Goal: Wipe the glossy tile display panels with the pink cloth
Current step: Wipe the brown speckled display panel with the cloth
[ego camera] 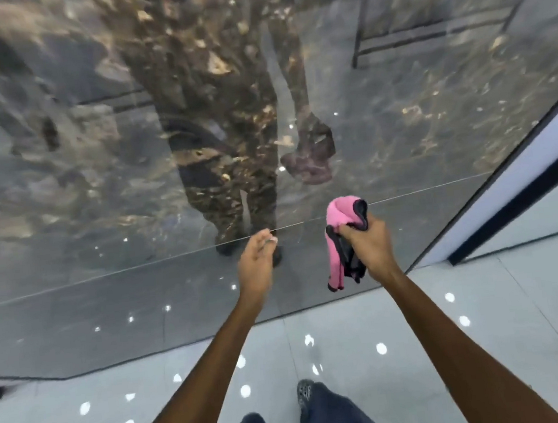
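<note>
We note right hand [367,243] gripping bunched pink cloth [340,236] before glossy tile panel [93,162]; left hand [257,260] beside cloth, fingers loosely curled, holding nothing.

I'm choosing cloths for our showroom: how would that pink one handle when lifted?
Likely floppy: the pink cloth droops from the right hand. Probably light, since one loose grip carries it bunched.

Bunched pink cloth [337,239] (dark-edged), before glossy marbled tile panel [91,145]
</note>
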{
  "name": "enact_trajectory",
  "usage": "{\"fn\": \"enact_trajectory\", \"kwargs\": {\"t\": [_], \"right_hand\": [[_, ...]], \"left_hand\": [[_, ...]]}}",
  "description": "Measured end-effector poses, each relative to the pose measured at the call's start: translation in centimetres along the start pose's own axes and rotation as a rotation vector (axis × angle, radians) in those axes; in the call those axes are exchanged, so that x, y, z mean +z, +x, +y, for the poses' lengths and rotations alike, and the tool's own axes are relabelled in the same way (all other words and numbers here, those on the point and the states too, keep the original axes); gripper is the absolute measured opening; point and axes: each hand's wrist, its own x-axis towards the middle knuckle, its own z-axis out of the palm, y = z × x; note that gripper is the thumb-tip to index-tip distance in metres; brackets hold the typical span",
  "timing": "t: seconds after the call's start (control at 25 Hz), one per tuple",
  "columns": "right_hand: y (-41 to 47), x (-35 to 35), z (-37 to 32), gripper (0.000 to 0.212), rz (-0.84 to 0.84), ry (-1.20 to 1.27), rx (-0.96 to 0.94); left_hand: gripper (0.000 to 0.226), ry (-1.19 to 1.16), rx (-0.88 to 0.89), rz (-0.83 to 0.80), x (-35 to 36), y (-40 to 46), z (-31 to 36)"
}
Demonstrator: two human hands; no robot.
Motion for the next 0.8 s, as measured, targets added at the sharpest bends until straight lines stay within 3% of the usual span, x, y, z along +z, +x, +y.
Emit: {"fn": "enact_trajectory", "kwargs": {"t": [0.28, 0.8], "right_hand": [[-9.0, 8.7, -2.7, 0.017, -0.253, -0.100, -0.065], [-33.2, 26.9, -4.9, 0.007, -0.546, -0.251, -0.230]], "left_hand": [[0.014, -0.105, -0.134, 0.129, -10.7, -5.9, -0.3], [0.007, -0.229, -0.145, 0.499, -38.3, -21.5, -6.3]]}}
